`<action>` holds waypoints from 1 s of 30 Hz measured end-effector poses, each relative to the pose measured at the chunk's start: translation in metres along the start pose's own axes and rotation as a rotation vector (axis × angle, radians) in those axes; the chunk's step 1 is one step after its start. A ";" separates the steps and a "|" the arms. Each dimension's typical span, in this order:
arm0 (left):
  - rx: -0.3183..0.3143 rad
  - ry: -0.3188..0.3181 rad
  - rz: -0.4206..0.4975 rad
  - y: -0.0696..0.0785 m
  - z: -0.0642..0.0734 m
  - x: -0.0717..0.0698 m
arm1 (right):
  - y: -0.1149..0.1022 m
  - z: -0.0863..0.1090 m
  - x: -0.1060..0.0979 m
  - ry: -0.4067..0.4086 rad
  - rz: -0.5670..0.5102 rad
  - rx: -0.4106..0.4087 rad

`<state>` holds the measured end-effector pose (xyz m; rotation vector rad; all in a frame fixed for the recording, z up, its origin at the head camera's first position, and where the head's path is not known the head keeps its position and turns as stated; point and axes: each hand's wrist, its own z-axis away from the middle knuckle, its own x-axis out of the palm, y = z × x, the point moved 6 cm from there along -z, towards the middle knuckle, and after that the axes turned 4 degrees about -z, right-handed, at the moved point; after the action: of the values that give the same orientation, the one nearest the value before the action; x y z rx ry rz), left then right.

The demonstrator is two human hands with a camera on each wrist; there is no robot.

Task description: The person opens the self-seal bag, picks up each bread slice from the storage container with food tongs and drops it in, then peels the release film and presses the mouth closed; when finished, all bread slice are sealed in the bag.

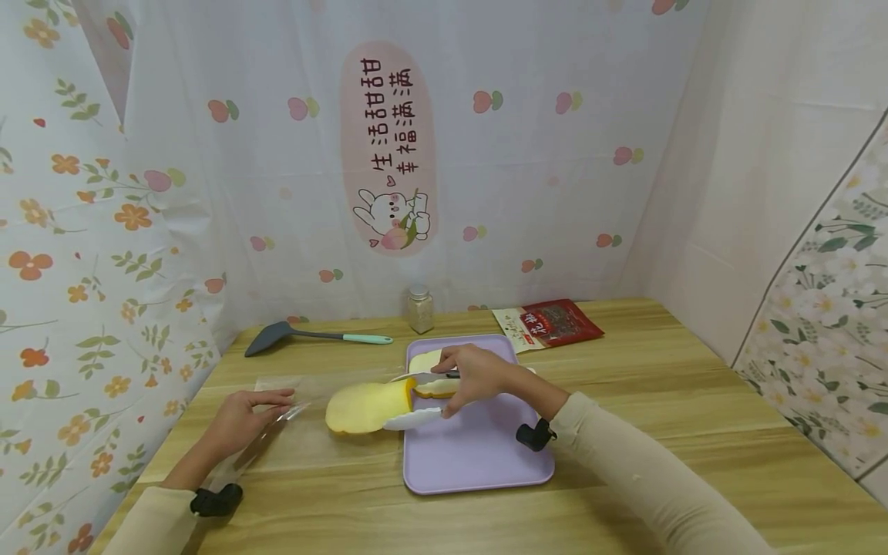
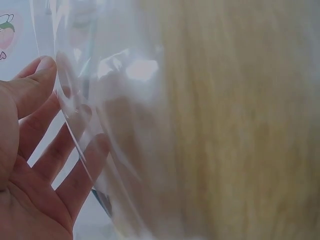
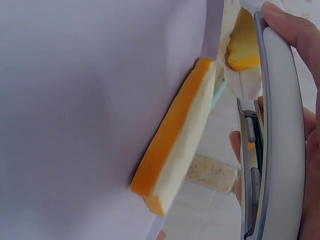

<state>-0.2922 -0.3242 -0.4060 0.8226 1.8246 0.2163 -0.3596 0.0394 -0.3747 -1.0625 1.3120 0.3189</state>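
My right hand (image 1: 475,378) grips a pair of white tongs (image 1: 412,418), whose arms lie on either side of a yellow bread slice (image 1: 364,408) left of the lilac tray (image 1: 479,462). The tongs' grey-white handle (image 3: 284,125) fills the right side of the right wrist view. On the tray lies another bread slice (image 3: 175,137), and more bread (image 1: 423,362) sits at its far end. My left hand (image 1: 243,420) holds the edge of a clear plastic bag (image 1: 298,447) flat on the table; in the left wrist view the fingertips show through the film (image 2: 125,100).
A grey spatula (image 1: 319,336) with a mint handle lies at the back left. Behind the tray stands a glass jar (image 1: 419,310) with a metal lid. A red and cream packet (image 1: 551,324) lies at the back right. Printed curtains (image 1: 527,193) hang behind the wooden table (image 1: 659,432).
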 end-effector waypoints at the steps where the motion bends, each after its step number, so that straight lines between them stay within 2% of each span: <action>1: 0.003 0.001 0.001 0.000 0.000 0.000 | 0.000 -0.001 0.001 0.000 -0.002 0.005; 8: 0.025 0.004 -0.004 0.001 -0.001 0.001 | -0.006 -0.010 0.007 0.013 0.001 0.000; 15: -0.003 -0.014 0.025 -0.002 -0.002 0.003 | -0.012 -0.020 0.013 0.009 -0.005 -0.012; 25: -0.003 -0.012 -0.010 0.000 -0.001 0.002 | -0.016 -0.023 0.018 0.031 0.008 0.084; 30: -0.025 -0.018 0.032 0.001 0.000 0.003 | -0.022 -0.026 0.022 0.028 0.026 0.079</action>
<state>-0.2925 -0.3216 -0.4073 0.8343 1.7894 0.2516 -0.3533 -0.0004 -0.3813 -0.9874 1.3537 0.2700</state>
